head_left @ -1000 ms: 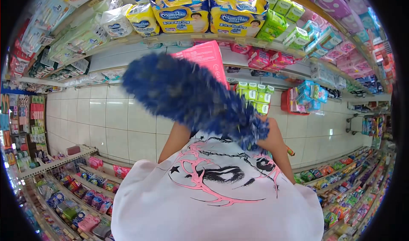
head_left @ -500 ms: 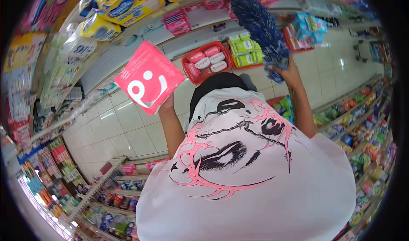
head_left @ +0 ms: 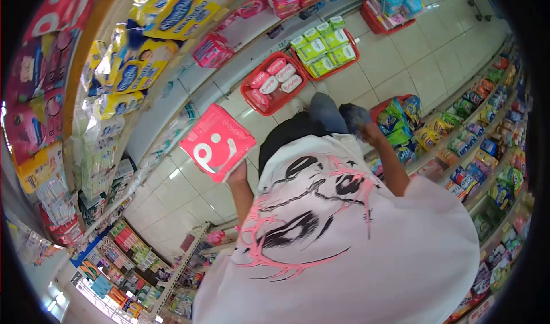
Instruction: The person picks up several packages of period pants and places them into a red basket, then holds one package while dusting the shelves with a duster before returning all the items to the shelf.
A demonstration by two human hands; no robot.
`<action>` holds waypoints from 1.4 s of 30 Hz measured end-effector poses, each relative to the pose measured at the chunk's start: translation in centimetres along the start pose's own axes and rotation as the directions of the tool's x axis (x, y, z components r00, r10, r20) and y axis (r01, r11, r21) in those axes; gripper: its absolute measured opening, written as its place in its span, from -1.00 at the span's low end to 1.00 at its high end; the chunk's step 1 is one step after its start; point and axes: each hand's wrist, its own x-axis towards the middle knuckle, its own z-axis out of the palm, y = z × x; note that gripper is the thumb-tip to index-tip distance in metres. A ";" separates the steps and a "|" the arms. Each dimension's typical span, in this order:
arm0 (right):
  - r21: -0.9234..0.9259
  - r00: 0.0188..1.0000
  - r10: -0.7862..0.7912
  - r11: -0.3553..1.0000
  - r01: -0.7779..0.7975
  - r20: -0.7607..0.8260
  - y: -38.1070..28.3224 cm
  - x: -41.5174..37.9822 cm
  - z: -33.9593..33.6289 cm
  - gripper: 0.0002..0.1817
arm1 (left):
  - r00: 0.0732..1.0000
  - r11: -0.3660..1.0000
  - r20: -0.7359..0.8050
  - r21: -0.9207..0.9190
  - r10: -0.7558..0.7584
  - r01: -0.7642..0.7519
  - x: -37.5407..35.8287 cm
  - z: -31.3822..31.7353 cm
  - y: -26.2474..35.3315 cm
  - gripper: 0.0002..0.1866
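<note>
My left hand (head_left: 238,173) is closed on the lower edge of a pink pack (head_left: 232,135) with a white smiling-face logo. The pack is held up over the tiled floor, its printed face toward me. Down by my right leg, my right hand (head_left: 372,134) grips a fluffy dark blue duster (head_left: 353,115). Only a short, blurred part of the duster shows, and its handle is hidden in my fist.
A red basket (head_left: 274,109) of pink and white packs stands on the floor beside another red basket (head_left: 356,40) with green packs. Shelves of yellow diaper packs (head_left: 182,16) rise at left. Snack shelves (head_left: 458,146) line the right, near a basket of snack bags (head_left: 395,123).
My right hand has lowered the duster from the shelf side to beside my leg. The pink pack has moved slightly right and down in view, and the whole view has turned.
</note>
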 end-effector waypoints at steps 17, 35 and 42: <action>0.381 0.982 0.063 0.924 0.010 -0.179 -10.2 23.7 0.1 -0.81 | 0.993 0.980 -0.117 0.197 -0.010 0.033 -3.6 1.3 -5.1 -0.42; -0.213 0.930 -0.358 0.905 0.369 0.087 -28.9 3.1 6.8 -0.58 | 0.940 0.903 -0.020 0.285 0.342 -0.322 -2.2 9.8 -11.4 -0.18; -0.018 0.248 -0.484 0.431 0.902 0.839 -36.0 -20.0 24.2 -0.07 | 0.700 0.007 0.523 0.799 0.486 -0.602 4.6 18.8 -15.1 -0.22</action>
